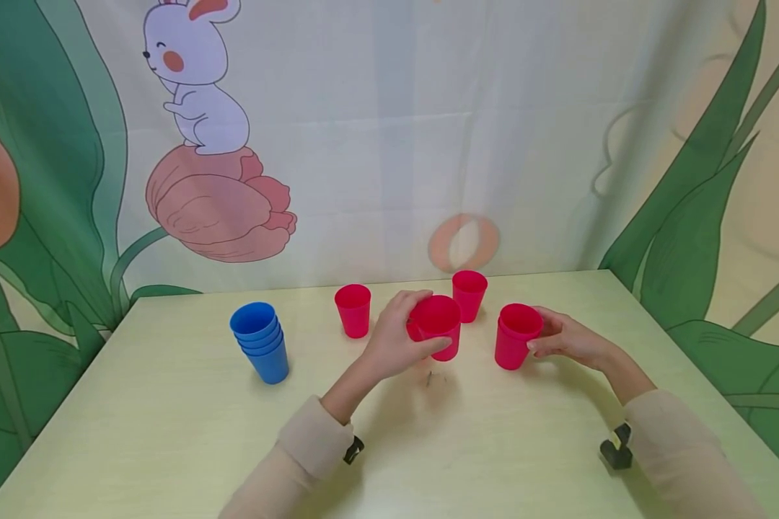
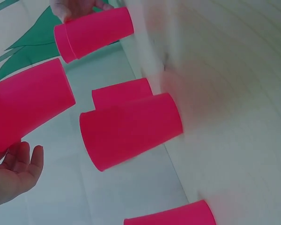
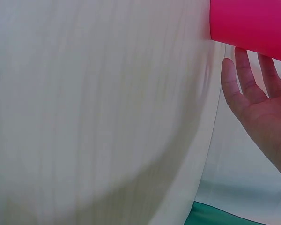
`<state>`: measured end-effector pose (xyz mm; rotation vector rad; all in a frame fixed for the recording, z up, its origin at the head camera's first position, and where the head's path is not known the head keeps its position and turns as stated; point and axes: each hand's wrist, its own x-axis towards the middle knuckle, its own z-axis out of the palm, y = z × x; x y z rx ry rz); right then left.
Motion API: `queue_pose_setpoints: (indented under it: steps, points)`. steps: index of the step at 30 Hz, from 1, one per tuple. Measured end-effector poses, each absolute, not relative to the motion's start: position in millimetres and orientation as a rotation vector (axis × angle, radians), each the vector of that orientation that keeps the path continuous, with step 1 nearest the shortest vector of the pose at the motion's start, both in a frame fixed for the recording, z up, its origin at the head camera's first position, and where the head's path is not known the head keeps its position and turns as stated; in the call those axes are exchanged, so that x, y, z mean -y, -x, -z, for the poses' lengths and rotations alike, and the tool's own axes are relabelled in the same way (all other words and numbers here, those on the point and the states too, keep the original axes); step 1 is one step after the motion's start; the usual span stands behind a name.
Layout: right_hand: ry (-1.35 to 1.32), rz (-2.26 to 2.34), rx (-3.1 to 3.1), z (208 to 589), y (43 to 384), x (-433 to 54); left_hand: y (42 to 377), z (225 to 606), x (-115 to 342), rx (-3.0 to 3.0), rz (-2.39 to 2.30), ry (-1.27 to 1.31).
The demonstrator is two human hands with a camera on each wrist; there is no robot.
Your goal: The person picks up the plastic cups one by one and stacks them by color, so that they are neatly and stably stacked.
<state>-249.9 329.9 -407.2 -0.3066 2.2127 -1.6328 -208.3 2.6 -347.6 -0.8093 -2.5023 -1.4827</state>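
Note:
My left hand [image 1: 396, 335] holds a red cup [image 1: 443, 317] above the table, thumb in front and fingers around its far side. The left wrist view shows this cup [image 2: 30, 101] raised off the surface. Behind it stands another red cup [image 2: 133, 131], mostly hidden in the head view. My right hand [image 1: 574, 340] grips the right side of two nested red cups [image 1: 514, 346], which stand upright on the table. In the right wrist view, the fingers [image 3: 247, 75] lie against the red side of a cup [image 3: 253, 26].
One red cup [image 1: 353, 311] stands left of my left hand, and another [image 1: 470, 297] is further back between the hands. A stack of several blue cups [image 1: 262, 342] stands at the table's left. A printed curtain [image 1: 337, 144] hangs behind the pale table [image 1: 201, 447].

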Motion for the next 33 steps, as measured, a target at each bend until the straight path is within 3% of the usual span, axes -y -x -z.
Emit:
queue_pose_setpoints:
  steps: [33]
  points:
    - [0.338,1.639,-2.208,405.6,246.5,-329.7,218.9,329.4,-76.8,2.294,1.635,0.818]
